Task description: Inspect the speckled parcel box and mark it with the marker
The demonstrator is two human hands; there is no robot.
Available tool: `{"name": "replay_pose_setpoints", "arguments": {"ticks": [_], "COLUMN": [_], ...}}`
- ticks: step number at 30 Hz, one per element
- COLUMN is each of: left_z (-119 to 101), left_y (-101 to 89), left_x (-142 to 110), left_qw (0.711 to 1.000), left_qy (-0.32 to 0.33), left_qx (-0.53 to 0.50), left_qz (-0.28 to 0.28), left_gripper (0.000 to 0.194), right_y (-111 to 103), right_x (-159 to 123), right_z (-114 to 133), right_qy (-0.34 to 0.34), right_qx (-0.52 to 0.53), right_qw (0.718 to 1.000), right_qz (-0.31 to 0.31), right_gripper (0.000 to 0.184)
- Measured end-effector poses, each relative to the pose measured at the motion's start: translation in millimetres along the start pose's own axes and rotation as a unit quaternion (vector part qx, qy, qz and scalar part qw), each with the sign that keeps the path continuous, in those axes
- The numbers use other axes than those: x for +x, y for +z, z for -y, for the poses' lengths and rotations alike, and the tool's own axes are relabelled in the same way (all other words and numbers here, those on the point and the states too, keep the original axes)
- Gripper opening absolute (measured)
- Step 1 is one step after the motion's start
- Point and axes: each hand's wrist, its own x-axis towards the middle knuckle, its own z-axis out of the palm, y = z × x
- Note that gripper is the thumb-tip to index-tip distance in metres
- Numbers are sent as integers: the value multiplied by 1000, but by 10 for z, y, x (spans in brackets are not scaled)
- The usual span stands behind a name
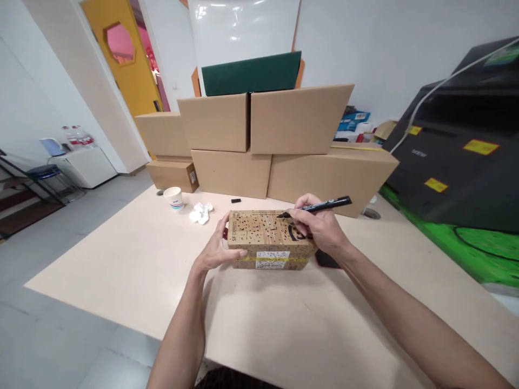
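In front of me on the table lies a small cardboard box (253, 229), its top and front covered with black marks. "SF EXPRESS" is printed near its left end, and the front carries a white label (272, 260) crossed by a yellow strip. My left hand (214, 247) grips the left end, thumb along the front face and fingers around the far side. Between the fingers of my right hand (318, 228) is a black marker pen (332, 203), its tip at the box top. A loose black pen cap (235, 201) rests beyond the box.
A paper cup (174, 198) and crumpled white tissue (201, 213) are on the table at left. Stacked large cartons (231, 173) line the back, a green box (251, 74) on top. A flat dark object (327, 260) lies partly hidden under my right wrist. A black Brother-marked case (450, 140) stands right.
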Motion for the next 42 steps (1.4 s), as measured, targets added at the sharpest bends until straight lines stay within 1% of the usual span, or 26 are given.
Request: {"name": "replay_pose_setpoints", "arguments": {"ticks": [2,5,8,12,15,17,21,22,26,27,29,33,39,42], "left_z": [-1,-16,-32,-39,-34,-28,-17,-16,-24,-27,-30,-22,-34,-43], "left_y": [8,26,42,49,53,56,61,63,71,73,76,76,77,79], "left_x": [1,2,2,6,11,14,11,10,3,2,2,4,2,1], "left_qw": [1000,1000,1000,1000,1000,1000,1000,1000,1000,1000,1000,1000,1000,1000], "left_qy": [1,5,1,-7,-8,-9,-6,-4,-9,-14,-18,-4,-7,-13], "left_qx": [2,-5,-8,-8,-13,-14,-8,-7,-8,-9,-8,-14,-11,-5], "left_qz": [-4,-8,-12,-10,-10,-11,-12,-13,-17,-19,-21,-18,-22,-22], "left_gripper": [119,120,121,121,118,116,115,115,115,116,118,115,115,115], "right_y": [14,38,63,106,129,128,103,100,115,118,114,94,119,107], "right_x": [27,63,98,166,217,235,220,210,179,177,179,204,252,245], "right_z": [-8,-9,-6,-28,-56,-67,-63,-60,-62,-65,-72,-91,-116,-107], "right_qy": [1,5,-18,-60,-62,-57,-64,-67,-72,-73,-75,-68,-52,-61], "right_qx": [-21,-66,-105,-164,-203,-203,-167,-165,-199,-205,-200,-175,-204,-184], "right_qw": [1000,998,994,985,977,977,984,984,976,975,976,982,977,980], "right_qz": [-7,-15,-21,-3,9,9,-14,-8,46,49,34,-21,-22,-48], "right_gripper": [32,35,36,27,24,25,30,30,29,29,30,32,30,27]}}
